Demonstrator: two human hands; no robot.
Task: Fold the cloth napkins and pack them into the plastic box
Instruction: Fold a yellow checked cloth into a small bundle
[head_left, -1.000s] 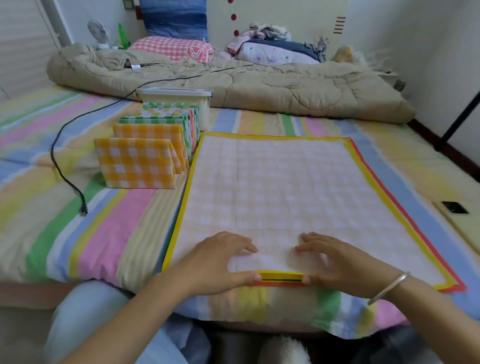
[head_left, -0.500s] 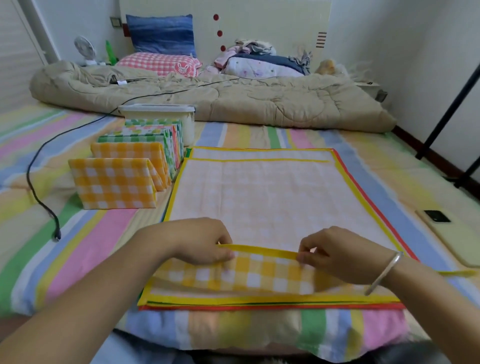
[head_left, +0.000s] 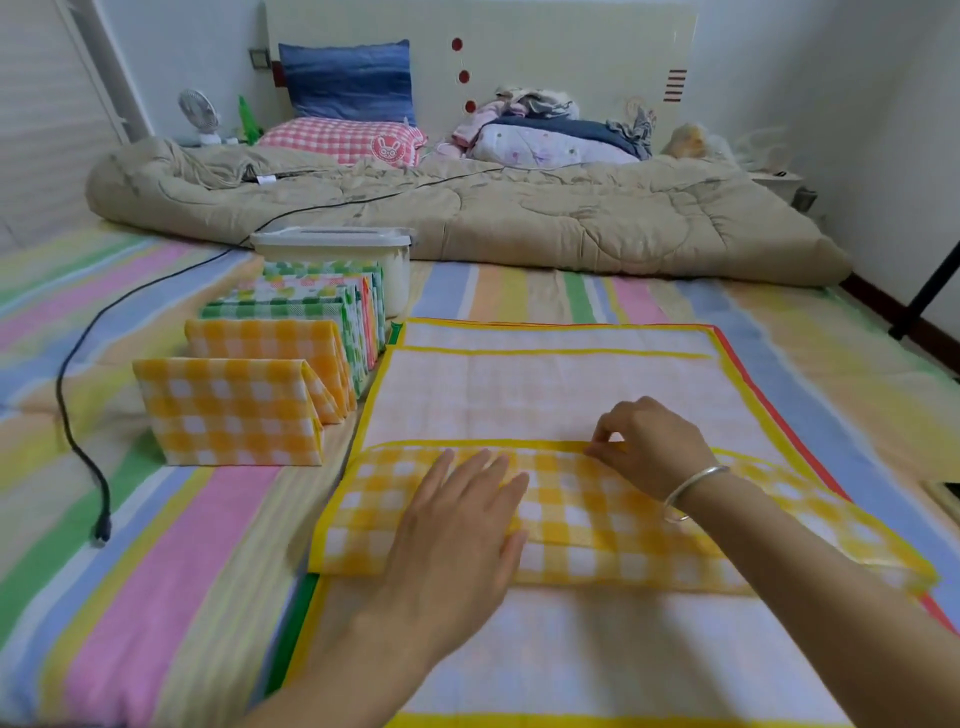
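Crosswise, the napkin (head_left: 597, 514) fold runs left-right; left hand (head_left: 457, 535) presses it, fingers straight; right hand (head_left: 652, 449) pinches its far edge.

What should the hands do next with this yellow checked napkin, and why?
Probably roll the folded band forward toward the far edge: the left hand lies flat on it, the right hand pinches its yellow hem, and most of the napkin lies unfolded beyond.
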